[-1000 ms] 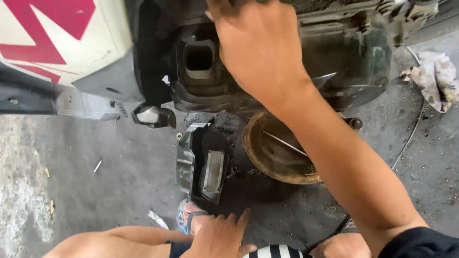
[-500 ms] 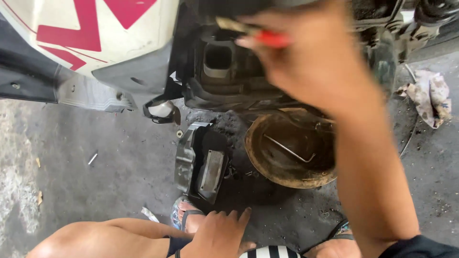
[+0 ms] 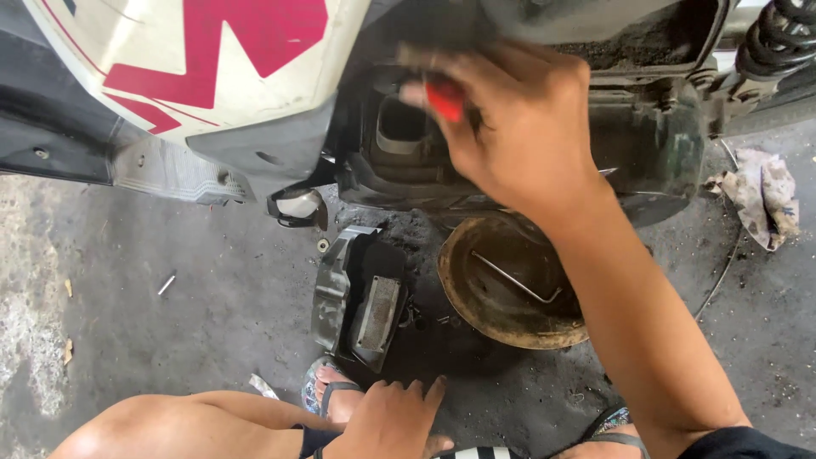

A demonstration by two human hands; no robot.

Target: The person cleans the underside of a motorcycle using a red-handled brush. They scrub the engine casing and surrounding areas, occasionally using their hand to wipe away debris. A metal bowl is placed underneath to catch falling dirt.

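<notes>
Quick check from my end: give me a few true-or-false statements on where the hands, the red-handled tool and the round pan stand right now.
1. The right hand grips a red-handled tool up at the engine opening. True.
2. The left hand is lifting the round pan. False: it rests low by the person's knee, apart from the pan, which sits on the ground.
3. A thin bent metal rod lies inside the pan. True.
4. The dark removed cover lies right of the pan. False: it lies left of it.
5. A crumpled rag lies on the ground at far right. True.
</notes>
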